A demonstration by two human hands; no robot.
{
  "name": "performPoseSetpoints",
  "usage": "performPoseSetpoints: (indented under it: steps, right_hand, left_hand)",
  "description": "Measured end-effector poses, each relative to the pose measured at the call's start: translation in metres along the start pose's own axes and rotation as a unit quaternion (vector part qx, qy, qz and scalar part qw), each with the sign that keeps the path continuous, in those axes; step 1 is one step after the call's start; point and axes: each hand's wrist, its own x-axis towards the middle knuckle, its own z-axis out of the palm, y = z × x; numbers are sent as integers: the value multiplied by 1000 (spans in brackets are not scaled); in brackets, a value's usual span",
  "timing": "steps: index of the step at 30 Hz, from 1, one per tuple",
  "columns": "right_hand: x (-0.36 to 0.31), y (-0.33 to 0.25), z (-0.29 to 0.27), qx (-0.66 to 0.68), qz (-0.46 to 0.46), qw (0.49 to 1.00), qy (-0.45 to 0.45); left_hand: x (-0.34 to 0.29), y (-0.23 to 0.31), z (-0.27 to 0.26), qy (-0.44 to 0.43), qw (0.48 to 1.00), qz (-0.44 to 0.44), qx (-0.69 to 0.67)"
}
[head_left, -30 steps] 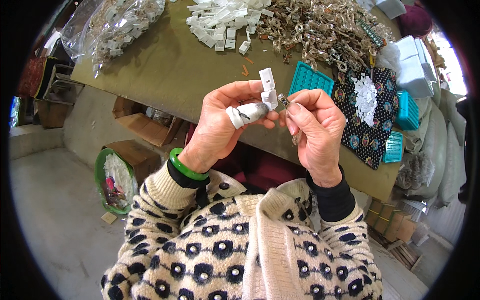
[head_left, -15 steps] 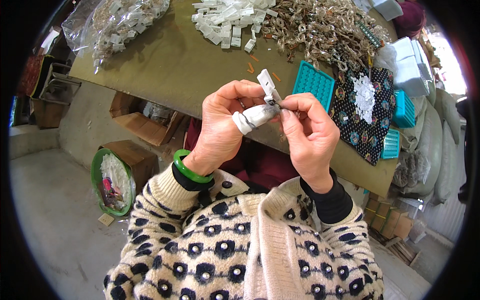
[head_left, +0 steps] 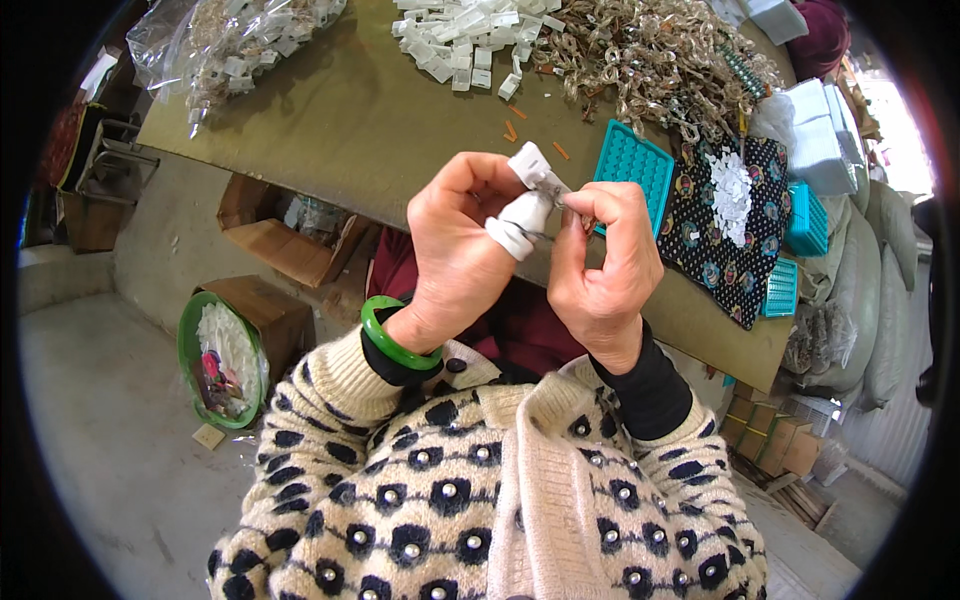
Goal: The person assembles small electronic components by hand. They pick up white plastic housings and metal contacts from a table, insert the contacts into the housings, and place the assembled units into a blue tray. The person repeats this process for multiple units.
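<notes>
olive table (head_left: 330, 125) with white pieces (head_left: 462, 42)

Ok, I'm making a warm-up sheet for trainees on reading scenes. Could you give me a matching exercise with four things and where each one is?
Things
1. White plastic case
2. Green bangle
3. Dark patterned cloth
4. Green basin

Places
A. On the floor
B. Around the left wrist
C. Held in the left hand
D. Lying on the table

Right pairs: 1-C, 2-B, 3-D, 4-A
</notes>
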Motion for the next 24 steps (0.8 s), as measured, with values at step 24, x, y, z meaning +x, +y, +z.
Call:
performPoseSetpoints:
  steps: [24]
  right_hand:
    - [-1, 9, -15, 606, 528, 594, -34]
  left_hand:
    - [7, 15, 1, -75, 960, -168, -210]
